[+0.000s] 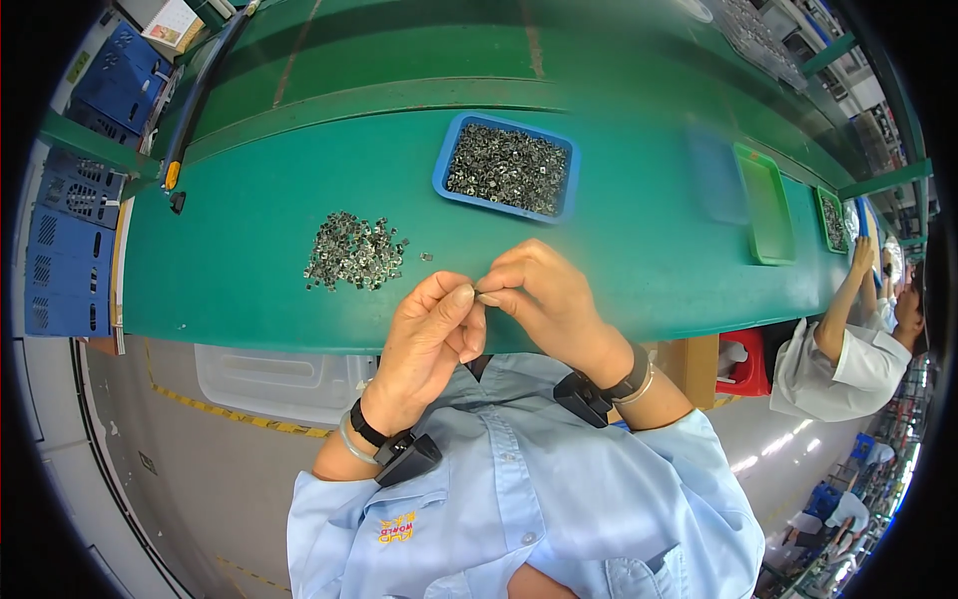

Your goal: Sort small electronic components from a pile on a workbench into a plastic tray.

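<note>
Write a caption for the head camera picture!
Left hand and right hand pinch a tiny piece near a shiny pile and filled blue tray.

Tiny dark piece (477, 293), mostly hidden, pinched between both hands (431, 324) (550, 301), above green tabletop (239, 270)

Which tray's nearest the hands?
The blue tray filled with small metal parts; the large green tray and small green tray lie farther off, to the right.

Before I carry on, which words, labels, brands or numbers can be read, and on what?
Light-blue shirt: red and yellow embroidered lettering on the chest; I won't copy it out.
White card, upper left: any print is too small to read.
Yellow-green label, upper left: too small to read.
Small metal parts, loose pile: no lettering visible.
</note>
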A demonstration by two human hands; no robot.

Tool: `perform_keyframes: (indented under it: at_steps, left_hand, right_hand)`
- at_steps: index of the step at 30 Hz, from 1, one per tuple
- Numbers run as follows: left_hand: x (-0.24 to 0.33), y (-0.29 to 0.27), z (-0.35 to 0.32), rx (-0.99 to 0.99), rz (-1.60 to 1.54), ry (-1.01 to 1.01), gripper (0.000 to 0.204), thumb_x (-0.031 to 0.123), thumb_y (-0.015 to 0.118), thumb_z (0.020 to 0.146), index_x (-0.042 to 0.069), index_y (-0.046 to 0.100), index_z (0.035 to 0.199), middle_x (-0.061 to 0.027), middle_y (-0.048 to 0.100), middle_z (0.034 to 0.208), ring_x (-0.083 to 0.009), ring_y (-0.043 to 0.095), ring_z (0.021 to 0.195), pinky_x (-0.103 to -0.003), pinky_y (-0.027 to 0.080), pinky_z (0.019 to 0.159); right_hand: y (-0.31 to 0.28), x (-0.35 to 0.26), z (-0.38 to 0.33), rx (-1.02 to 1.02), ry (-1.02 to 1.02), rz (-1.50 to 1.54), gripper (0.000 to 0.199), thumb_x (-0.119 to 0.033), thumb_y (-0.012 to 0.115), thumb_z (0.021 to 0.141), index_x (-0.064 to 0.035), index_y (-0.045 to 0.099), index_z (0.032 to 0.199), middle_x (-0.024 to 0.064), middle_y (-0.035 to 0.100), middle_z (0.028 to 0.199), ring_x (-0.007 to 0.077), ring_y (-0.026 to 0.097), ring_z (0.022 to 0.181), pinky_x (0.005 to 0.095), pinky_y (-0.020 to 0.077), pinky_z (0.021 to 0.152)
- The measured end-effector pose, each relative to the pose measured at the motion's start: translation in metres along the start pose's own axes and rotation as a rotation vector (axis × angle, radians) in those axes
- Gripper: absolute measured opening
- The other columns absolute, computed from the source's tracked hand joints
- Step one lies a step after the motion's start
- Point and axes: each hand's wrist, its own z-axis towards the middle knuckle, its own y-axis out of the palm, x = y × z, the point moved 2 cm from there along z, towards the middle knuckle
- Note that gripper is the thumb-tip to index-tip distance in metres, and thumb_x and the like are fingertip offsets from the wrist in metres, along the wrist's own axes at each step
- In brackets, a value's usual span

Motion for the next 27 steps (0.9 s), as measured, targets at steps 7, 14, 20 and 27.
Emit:
perform_keyframes:
  at_steps: [7, 14, 20, 27]
  left_hand:
    - [-0.0017, 0.0012, 0.0001, 0.004, 0.011, 0.057, 0.013, 0.019, 0.057, 0.093, 0.006, 0.055, 0.093, -0.0030, 0.056, 0.068, -0.0101, 0.050, 0.053, -0.022, 0.038, 0.046]
    - [0.0010, 0.0025, -0.0014, -0.003, 0.059, 0.063, 0.015, 0.020, 0.055, 0.094, 0.005, 0.053, 0.095, -0.0038, 0.056, 0.069, -0.0112, 0.051, 0.055, -0.022, 0.039, 0.047]
    - [0.0040, 0.0054, -0.0027, -0.031, 0.024, 0.064, 0.016, 0.021, 0.052, 0.096, 0.005, 0.052, 0.096, -0.0043, 0.056, 0.071, -0.0119, 0.052, 0.057, -0.023, 0.039, 0.048]
    - [0.0004, 0.0063, -0.0035, -0.026, 0.063, 0.074, 0.016, 0.022, 0.049, 0.097, 0.006, 0.051, 0.095, -0.0039, 0.056, 0.071, -0.0111, 0.051, 0.057, -0.022, 0.039, 0.048]
  right_hand:
    - [0.0093, 0.0028, -0.0041, 0.036, 0.103, 0.144, 0.013, -0.007, 0.069, 0.078, -0.0073, 0.061, 0.088, 0.0047, 0.060, 0.085, 0.0196, 0.058, 0.079, 0.0307, 0.0475, 0.068]
    - [0.0100, 0.0032, -0.0043, 0.039, 0.133, 0.181, 0.011, -0.007, 0.068, 0.079, -0.0072, 0.061, 0.087, 0.0042, 0.060, 0.085, 0.0185, 0.058, 0.080, 0.0298, 0.0473, 0.069]
    - [0.0084, 0.0030, -0.0040, 0.041, 0.138, 0.216, 0.010, -0.008, 0.068, 0.080, -0.0071, 0.061, 0.088, 0.0043, 0.060, 0.085, 0.0179, 0.058, 0.079, 0.0292, 0.0473, 0.069]
    - [0.0104, 0.0019, -0.0048, 0.051, 0.147, 0.233, 0.010, -0.007, 0.067, 0.080, -0.0069, 0.060, 0.087, 0.0049, 0.060, 0.085, 0.0179, 0.058, 0.079, 0.0292, 0.0472, 0.069]
